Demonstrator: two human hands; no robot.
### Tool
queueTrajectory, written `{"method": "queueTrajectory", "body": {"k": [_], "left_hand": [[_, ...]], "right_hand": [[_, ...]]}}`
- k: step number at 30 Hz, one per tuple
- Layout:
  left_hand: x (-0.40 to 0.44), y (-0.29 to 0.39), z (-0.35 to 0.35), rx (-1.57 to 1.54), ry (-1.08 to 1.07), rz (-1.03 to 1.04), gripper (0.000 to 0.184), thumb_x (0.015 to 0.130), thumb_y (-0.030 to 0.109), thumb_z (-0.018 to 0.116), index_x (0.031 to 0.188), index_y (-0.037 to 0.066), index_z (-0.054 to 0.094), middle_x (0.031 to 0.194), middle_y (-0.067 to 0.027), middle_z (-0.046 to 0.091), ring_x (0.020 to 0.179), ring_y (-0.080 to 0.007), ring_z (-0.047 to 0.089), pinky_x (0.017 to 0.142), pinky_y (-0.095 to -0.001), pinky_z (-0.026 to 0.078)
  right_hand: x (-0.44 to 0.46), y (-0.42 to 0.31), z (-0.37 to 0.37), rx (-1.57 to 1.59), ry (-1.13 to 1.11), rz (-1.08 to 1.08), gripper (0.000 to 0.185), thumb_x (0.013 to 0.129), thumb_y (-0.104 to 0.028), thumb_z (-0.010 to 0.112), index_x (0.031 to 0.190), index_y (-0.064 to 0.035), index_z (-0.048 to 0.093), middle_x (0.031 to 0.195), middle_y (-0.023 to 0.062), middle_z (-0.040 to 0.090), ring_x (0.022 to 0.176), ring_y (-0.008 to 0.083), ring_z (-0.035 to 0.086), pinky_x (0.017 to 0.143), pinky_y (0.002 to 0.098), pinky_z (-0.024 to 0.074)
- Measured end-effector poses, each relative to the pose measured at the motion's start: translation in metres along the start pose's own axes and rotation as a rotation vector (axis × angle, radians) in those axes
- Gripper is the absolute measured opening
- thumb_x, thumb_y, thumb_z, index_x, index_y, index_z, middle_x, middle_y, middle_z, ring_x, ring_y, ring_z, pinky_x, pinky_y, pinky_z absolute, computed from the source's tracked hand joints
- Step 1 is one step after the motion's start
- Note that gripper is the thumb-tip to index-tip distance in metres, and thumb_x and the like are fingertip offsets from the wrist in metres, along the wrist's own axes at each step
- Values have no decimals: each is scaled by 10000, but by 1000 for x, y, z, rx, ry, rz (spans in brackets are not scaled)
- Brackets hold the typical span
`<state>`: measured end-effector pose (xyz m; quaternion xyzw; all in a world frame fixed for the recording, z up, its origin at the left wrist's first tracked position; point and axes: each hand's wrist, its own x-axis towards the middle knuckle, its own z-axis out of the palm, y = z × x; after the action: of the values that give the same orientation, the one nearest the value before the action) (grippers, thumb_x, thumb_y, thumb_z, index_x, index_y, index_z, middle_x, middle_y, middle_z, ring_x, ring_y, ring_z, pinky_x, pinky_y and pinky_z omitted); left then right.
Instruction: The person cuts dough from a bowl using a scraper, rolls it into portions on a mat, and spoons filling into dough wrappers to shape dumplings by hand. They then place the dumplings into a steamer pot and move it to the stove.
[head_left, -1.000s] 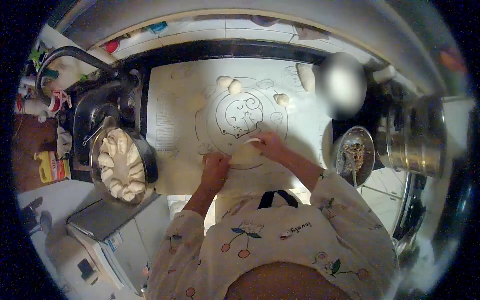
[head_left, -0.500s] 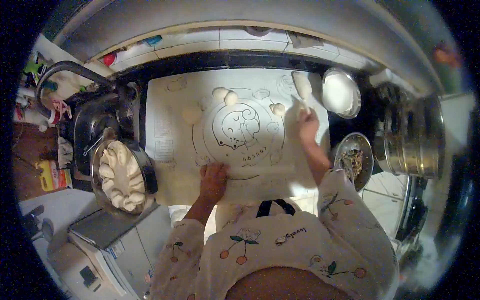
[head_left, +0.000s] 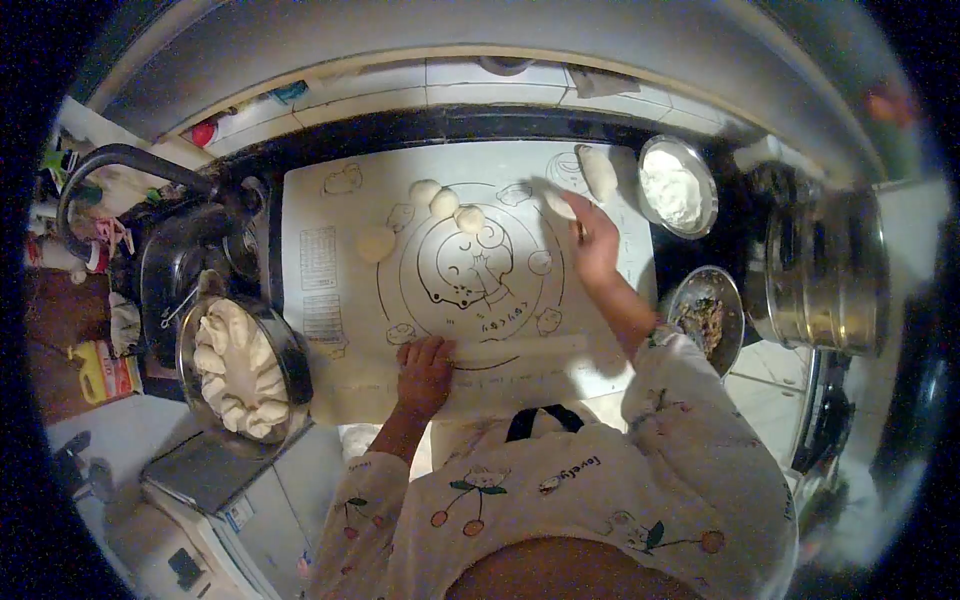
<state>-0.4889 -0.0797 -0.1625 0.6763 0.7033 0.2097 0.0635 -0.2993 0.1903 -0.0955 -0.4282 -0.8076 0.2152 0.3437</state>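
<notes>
My left hand (head_left: 425, 372) lies on the near edge of the printed kneading mat (head_left: 340, 385), its fingers resting flat. Over the mat's far right part, my right hand (head_left: 597, 245) is closed on a pale, thin blade-like tool (head_left: 558, 201), blurred, so its exact kind is unclear. To its right lies a dough log (head_left: 598, 172). Left of that hand, three small dough pieces sit in a row: a left piece (head_left: 424, 192), a middle piece (head_left: 442, 206) and a right piece (head_left: 470, 220). A flatter round of dough (head_left: 376, 245) lies farther left.
A metal bowl of white flour (head_left: 674, 188) and a bowl of chopped filling (head_left: 703, 318) stand on the right, beside stacked steamer pots (head_left: 825, 270). On the left, a pan of shaped dough pieces (head_left: 240, 365) stands by the sink (head_left: 195, 235) and its black faucet (head_left: 130, 155).
My right hand has moved left and slightly away from the dough log. One dough piece has shifted left to join the other two. My left hand stays on the mat.
</notes>
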Motion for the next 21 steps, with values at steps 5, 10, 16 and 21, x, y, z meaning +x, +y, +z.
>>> {"method": "queueTrajectory", "body": {"k": [5, 10, 16, 21], "left_hand": [[4, -1, 0, 26, -19, 2, 333, 705, 148, 618, 1033, 114, 568, 1037, -74, 545, 982, -261, 521, 876, -452, 355], [-1, -3, 4, 57, -79, -23, 310, 734, 153, 594, 1041, 117, 582, 1066, -76, 548, 967, -261, 525, 877, -449, 361], [3, 1, -2, 73, -139, -36, 327, 715, 144, 603, 1040, 113, 579, 1072, -84, 548, 988, -260, 520, 876, -453, 360], [0, -1, -3, 28, -160, -16, 341, 713, 147, 606, 1051, 118, 577, 1057, -78, 547, 990, -260, 516, 877, -453, 357]], "right_hand": [[-38, 33, -10, -300, -311, -138, 579, 795, -107, 538, 1332, -36, 332, 1283, 246, 430, 1173, 396, 430, 990, 432, 342], [-28, 29, 43, -463, -246, 81, 694, 830, -253, 565, 1372, 27, 233, 1447, 215, 198, 1342, 362, 185, 1077, 472, 193], [-57, -4, 49, -406, -568, -176, 705, 822, -297, 539, 1362, 41, 237, 1446, 220, 187, 1348, 352, 166, 1082, 470, 161], [-64, 14, -3, -627, -449, 96, 701, 830, -246, 535, 1378, 29, 195, 1428, 232, 215, 1328, 365, 206, 1068, 498, 176]]}}
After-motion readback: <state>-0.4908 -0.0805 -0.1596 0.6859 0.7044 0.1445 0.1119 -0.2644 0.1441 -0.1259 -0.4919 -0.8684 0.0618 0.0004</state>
